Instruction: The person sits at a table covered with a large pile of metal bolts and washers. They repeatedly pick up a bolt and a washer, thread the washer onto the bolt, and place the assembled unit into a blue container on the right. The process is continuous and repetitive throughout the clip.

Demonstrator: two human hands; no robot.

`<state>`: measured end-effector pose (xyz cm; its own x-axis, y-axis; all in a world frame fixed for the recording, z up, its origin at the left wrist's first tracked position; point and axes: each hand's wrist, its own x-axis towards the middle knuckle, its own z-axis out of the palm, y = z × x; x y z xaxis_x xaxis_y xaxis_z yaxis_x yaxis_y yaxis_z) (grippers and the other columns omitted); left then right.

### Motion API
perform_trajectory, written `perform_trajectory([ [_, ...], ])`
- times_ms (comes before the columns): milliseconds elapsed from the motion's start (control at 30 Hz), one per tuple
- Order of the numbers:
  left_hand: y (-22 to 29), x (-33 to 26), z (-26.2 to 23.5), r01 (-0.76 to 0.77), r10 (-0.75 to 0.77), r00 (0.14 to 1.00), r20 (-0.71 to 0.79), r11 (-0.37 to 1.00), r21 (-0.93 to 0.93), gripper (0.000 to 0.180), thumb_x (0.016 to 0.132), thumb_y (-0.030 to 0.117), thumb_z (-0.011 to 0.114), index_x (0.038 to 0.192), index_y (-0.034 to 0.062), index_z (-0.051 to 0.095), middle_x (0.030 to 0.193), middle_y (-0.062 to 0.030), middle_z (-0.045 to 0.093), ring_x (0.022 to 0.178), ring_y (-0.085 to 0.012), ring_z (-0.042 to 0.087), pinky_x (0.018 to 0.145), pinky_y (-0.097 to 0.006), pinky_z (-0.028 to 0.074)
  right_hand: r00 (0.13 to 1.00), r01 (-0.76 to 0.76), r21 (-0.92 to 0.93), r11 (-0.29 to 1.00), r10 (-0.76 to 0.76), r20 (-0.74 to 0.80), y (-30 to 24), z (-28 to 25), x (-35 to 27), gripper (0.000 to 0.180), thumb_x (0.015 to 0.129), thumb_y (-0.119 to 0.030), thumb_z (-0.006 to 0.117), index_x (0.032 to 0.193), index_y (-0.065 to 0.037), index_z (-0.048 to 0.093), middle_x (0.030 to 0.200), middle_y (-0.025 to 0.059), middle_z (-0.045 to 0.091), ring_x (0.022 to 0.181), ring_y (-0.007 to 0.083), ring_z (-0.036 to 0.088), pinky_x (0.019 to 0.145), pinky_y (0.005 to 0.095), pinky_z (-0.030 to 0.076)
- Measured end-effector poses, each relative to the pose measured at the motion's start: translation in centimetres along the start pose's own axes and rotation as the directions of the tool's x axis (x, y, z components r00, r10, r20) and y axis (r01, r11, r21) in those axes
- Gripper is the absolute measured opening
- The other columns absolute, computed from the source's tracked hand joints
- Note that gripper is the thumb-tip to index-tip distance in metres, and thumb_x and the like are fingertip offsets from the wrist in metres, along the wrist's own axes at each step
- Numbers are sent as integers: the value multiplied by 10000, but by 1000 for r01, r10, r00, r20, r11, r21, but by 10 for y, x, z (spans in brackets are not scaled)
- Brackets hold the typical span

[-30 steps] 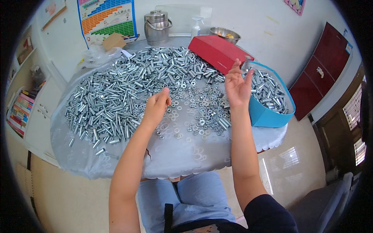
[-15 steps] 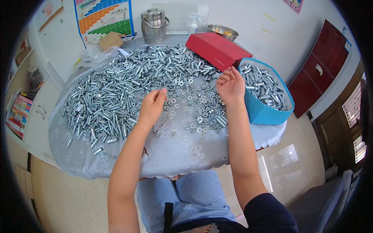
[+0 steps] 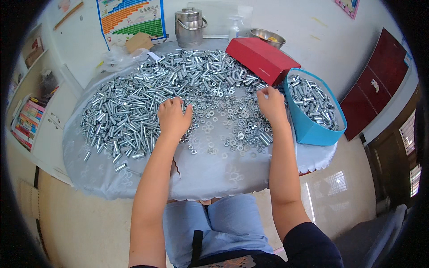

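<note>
Long silvery metal sleeves [image 3: 129,107] lie in a wide heap over the left and back of the table. My left hand [image 3: 174,118] is at the right edge of this heap, palm down, thumb apart from the fingers; nothing shows in it. Flat washers and nuts [image 3: 241,127] are scattered in the middle, towards the right. Over their far right side is my right hand [image 3: 271,106], its fingers bent inward and the thumb close to them. What it may hold is too small to make out. Just right of it stands a blue bin [image 3: 308,129] filled with sleeves.
A red box [image 3: 259,58] lies behind the right hand, against the bin. Farther back stand a steel canister [image 3: 190,31], a spray bottle [image 3: 233,29] and a metal bowl [image 3: 277,42]. A plastic bag [image 3: 123,59] and cardboard piece [image 3: 139,42] sit at the back left.
My right hand has come down from beside the bin's rim to the washers, turning palm down. My left hand has spread from a closed shape and reached onto the sleeves. The view shifted slightly.
</note>
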<state>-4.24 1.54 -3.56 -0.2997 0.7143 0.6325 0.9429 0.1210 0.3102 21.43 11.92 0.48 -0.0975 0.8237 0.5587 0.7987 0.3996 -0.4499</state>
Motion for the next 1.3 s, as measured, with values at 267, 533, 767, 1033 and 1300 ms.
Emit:
perform_trajectory([
  [267, 8, -1, -8, 76, -80, 989, 125, 996, 37, 332, 772, 300, 608, 951, 29, 541, 938, -158, 555, 899, -334, 516, 794, -428, 403, 804, -50, -279, 959, 204, 558, 5, -5, -8, 450, 830, -355, 491, 1038, 39, 548, 1087, 295, 526, 1036, 450, 483, 911, 477, 373],
  [533, 2, 1, -1, 81, -72, 987, 141, 995, -57, 319, 756, 198, 623, 976, 0, 503, 932, -158, 574, 862, -307, 563, 744, -398, 451, 863, -75, -129, 989, 129, 488, 0, 0, -11, 401, 775, -249, 593, 1038, 46, 522, 1081, 285, 524, 1011, 449, 494, 891, 456, 397],
  [767, -4, 3, 0, 69, -62, 988, 144, 997, -45, 268, 751, 157, 625, 957, 28, 511, 902, -130, 574, 839, -299, 561, 725, -397, 446, 938, -16, 97, 995, -19, 346, 3, 10, -11, 357, 672, -62, 637, 1012, -5, 546, 1017, 233, 549, 964, 396, 527, 841, 416, 429],
  [1033, -1, 3, -4, 52, -43, 989, 140, 997, -63, 237, 759, 151, 617, 923, 17, 509, 884, -145, 580, 830, -314, 561, 723, -398, 439, 902, 180, 384, 906, -308, 303, -25, 20, -21, 309, 665, 29, 563, 972, 4, 579, 975, 181, 577, 912, 293, 570, 796, 340, 453],
  [1300, -2, 4, -6, 70, -59, 991, 123, 994, -86, 226, 763, 192, 606, 898, 21, 546, 836, -142, 585, 805, -313, 565, 706, -418, 442, 868, 168, 471, 866, -356, 346, -44, 23, -31, 249, 690, 26, 546, 937, 16, 572, 953, 194, 571, 922, 337, 544, 817, 368, 437],
])
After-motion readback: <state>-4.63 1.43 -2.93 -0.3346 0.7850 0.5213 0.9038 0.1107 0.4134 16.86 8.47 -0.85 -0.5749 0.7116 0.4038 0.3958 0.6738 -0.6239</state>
